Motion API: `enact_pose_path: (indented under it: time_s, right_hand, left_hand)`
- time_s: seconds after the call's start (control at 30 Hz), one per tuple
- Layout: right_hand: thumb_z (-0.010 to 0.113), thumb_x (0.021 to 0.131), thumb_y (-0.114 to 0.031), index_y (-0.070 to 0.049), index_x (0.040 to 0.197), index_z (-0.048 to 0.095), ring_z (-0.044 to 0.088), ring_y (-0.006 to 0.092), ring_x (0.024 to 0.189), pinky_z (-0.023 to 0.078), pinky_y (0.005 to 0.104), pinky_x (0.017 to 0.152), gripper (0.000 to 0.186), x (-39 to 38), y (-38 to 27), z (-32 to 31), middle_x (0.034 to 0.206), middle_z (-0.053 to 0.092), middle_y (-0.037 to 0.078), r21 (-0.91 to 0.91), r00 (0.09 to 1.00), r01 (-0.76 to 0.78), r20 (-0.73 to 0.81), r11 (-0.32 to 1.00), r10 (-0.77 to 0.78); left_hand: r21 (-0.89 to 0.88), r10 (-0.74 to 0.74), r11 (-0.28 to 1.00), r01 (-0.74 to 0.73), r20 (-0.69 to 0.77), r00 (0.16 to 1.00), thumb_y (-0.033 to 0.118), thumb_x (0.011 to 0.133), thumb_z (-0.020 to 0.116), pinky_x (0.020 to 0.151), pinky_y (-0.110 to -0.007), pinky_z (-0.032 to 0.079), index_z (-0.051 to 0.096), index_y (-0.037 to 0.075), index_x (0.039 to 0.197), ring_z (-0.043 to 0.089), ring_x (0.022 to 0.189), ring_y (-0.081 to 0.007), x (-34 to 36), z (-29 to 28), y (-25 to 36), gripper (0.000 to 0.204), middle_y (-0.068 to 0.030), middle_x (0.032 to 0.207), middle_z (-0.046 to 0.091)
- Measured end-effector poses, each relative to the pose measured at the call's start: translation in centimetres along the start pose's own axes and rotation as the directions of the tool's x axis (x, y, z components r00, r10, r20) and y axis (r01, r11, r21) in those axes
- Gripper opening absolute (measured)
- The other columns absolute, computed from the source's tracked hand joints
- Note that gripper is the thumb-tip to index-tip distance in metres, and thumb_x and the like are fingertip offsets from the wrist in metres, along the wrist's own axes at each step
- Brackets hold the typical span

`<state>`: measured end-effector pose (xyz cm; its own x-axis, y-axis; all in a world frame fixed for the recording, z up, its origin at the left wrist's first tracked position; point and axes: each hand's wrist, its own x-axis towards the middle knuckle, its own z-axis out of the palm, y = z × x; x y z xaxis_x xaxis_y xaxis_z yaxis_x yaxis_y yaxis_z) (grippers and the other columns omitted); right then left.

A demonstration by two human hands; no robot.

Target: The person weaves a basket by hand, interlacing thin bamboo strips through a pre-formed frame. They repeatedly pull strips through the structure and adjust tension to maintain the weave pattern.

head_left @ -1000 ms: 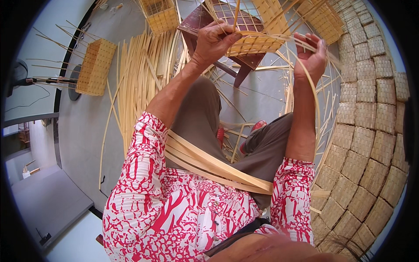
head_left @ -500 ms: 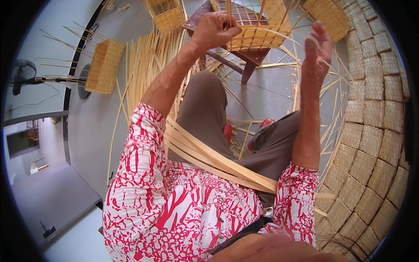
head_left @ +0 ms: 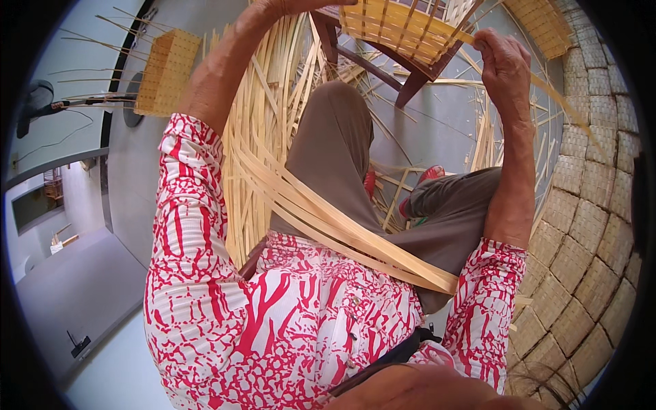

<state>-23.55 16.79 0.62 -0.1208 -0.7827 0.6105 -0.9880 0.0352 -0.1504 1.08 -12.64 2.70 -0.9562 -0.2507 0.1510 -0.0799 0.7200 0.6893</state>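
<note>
the basket (head_left: 403, 34) is yellow (a checkered weave), the shirt (head_left: 273, 307) white with red splotches, the trousers (head_left: 328, 150) plain brown.

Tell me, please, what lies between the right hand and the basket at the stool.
The head view shows a yellow strip there, reaching from basket to right hand.

head view | L fisheye | faces dn | close abv lap (head_left: 437, 239)

Before us one basket (head_left: 396, 34) lies on a stool (head_left: 411, 87), loose strips (head_left: 273, 82) lie on the floor (head_left: 130, 178) to our left with a second basket (head_left: 164, 72) beyond, more strips (head_left: 342, 219) cross our lap (head_left: 331, 150), and woven pieces (head_left: 581, 219) line our right.
</note>
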Motion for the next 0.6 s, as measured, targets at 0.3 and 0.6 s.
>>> enact_pose_path:
  time_s: [0.3,0.6]
  right_hand:
    - [0.060,0.100,-0.017,-0.008,0.110,0.062,0.066,0.0281,0.065,0.050,0.0386,0.061,0.013,-0.4,-1.7,-0.5,0.073,0.066,0.010,0.207,0.959,-0.248,0.192,0.946,0.209]
    - [0.064,0.098,-0.010,-0.007,0.119,0.069,0.062,0.0112,0.066,0.050,0.0294,0.063,0.022,0.4,-3.1,-0.1,0.073,0.064,0.007,0.426,0.937,-0.305,0.294,0.852,0.188]
  left_hand:
    - [-0.156,0.023,0.979,-0.133,-0.560,0.828,0.009,0.086,0.080,0.062,-0.025,0.055,0.064,0.006,0.130,0.064,0.073,-0.0085,-2.7,3.1,1.2,0.047,-0.0036,0.090,0.067]
    - [-0.226,-0.046,0.967,-0.122,-0.622,0.782,0.005,0.089,0.076,0.070,-0.024,0.055,0.074,0.007,0.103,0.067,0.080,-0.0093,-7.3,11.5,1.3,0.015,-0.0012,0.092,0.073]
